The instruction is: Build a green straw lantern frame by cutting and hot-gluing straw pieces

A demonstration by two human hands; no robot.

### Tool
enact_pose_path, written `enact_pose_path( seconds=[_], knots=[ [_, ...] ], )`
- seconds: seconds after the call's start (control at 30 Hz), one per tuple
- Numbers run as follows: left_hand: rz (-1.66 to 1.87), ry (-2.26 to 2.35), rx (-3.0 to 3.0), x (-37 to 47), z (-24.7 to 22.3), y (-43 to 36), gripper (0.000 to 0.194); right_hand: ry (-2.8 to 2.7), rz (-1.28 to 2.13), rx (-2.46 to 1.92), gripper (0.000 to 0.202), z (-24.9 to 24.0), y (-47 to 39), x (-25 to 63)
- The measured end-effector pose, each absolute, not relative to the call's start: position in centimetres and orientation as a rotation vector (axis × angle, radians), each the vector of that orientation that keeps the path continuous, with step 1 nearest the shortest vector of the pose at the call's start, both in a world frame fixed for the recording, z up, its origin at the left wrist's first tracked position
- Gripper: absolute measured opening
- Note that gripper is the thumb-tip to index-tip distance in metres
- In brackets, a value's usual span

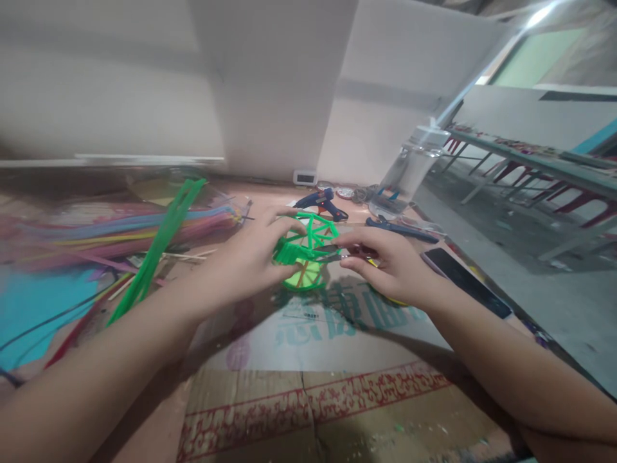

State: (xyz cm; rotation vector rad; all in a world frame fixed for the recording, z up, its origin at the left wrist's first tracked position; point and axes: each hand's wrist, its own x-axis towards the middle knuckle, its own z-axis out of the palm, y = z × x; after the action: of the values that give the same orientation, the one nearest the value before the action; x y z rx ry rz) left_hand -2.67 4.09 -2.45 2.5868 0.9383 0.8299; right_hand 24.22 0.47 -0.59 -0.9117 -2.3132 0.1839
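My left hand (277, 247) is closed around the left side of a round green craft piece (318, 228), which looks like wheels with spokes made from fuzzy strips. A bundle of bright green strips shows between its thumb and fingers. From the right, my right hand (385, 260) grips what look like small scissors (330, 257), their two metal blades pointing left at the green piece. Most of the handle is hidden by the fingers. Something yellow (398, 301) shows in part beneath that hand.
Colourful fuzzy sticks (144, 231) and long green strips (159, 251) lie at left. Behind are a blue glue gun (322, 204), a small digital clock (305, 177) and a clear bottle (407, 170). Dark-handled pliers (402, 228) and a phone (465, 283) lie at right near the table edge.
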Motion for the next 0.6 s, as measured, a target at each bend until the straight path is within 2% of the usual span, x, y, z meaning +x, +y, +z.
enact_pose_path(
  seconds=[0.23,0.6],
  knots=[
    [0.841,0.867,2.664,-2.88,-1.79,4.04,0.039,-2.314,0.168,-0.887,0.019,-0.86,0.9,24.48],
    [0.827,0.805,2.744,-2.68,-1.68,4.12,0.026,-2.399,0.037,-0.847,0.015,-0.92,0.7,24.15]
  ],
)
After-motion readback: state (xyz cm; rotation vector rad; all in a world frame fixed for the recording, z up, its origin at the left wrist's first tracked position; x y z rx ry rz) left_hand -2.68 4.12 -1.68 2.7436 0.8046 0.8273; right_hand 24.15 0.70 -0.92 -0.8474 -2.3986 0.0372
